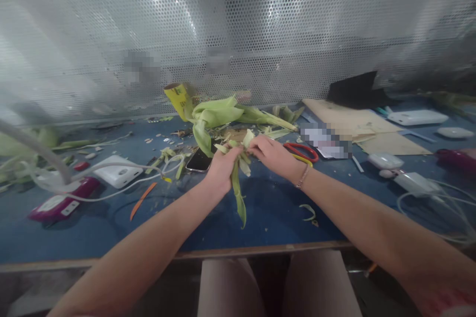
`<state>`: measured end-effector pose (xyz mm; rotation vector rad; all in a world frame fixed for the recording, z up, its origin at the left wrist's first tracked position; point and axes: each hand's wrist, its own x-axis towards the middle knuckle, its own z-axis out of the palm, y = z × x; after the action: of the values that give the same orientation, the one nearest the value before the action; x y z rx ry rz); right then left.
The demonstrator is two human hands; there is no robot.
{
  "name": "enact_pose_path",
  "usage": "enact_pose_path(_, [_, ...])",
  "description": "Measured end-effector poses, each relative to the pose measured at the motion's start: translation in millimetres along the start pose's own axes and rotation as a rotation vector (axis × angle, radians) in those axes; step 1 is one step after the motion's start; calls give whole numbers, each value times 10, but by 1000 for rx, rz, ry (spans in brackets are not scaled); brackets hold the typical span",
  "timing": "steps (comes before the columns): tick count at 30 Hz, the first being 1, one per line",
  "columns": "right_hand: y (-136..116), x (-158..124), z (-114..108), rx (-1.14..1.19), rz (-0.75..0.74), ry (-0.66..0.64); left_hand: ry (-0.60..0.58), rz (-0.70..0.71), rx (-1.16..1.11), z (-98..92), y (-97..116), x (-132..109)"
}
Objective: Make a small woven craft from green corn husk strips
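Note:
My left hand (223,166) is closed around a leafy green stem (238,193), whose long leaf hangs down over the table edge side. Pale, petal-like pieces stick out above and below the fingers. My right hand (271,156) has its fingertips pinched at the top of the same stem, beside a pale piece (248,137). What exactly lies between those fingertips is hidden. Just behind the hands lies a larger bundle of broad green leaves (215,113). A dark phone (199,162) sits by my left hand, and red-handled scissors (303,151) are by my right wrist.
A yellow tube (177,99) leans at the back by the perforated metal panel (260,25). Plant scraps litter the blue table (267,218). A white power bank (118,171), a purple device (63,200) and cables lie left; cardboard (349,119) and white chargers (412,183) lie right.

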<state>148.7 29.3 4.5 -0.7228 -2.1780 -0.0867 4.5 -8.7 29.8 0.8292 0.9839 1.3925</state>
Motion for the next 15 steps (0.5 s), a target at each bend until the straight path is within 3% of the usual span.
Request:
enact_pose_path(11, [-45, 30, -37, -295, -61, -60, -37, 40, -100, 4, -94, 32])
enact_pose_path(15, [-27, 23, -48, -285, -70, -50, -39, 35, -130, 21, -70, 7])
